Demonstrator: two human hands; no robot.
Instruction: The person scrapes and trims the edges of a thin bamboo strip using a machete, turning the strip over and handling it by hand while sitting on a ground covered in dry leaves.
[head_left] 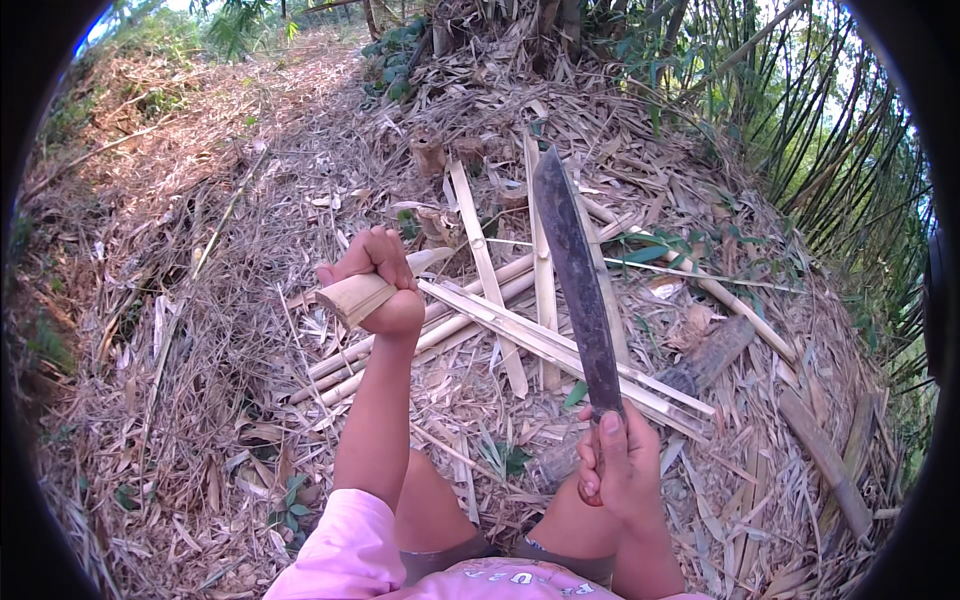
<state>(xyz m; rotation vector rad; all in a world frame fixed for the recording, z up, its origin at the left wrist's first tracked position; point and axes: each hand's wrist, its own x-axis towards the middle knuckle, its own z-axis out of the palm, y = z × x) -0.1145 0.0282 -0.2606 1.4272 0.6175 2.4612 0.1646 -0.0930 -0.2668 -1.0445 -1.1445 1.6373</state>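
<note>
My right hand (622,452) is wrapped round the handle of a machete (578,270), whose long dark blade points up and away from me. In my left hand (375,275), raised over the ground at left of centre, is a pale piece of split bamboo (355,297); its near end faces me and a thin tip shows beyond the fingers. The blade and the bamboo piece are well apart. Between and beyond my hands, long split bamboo strips (560,345) lie crossed over one another on the ground.
Dry bamboo leaves (220,370) cover the ground. Cut stumps (427,152) stand beyond the strips, below a bamboo clump (520,35). A short weathered log (708,355) and a longer piece of wood (825,462) lie to the right. Dense bamboo stems (820,130) rise at far right.
</note>
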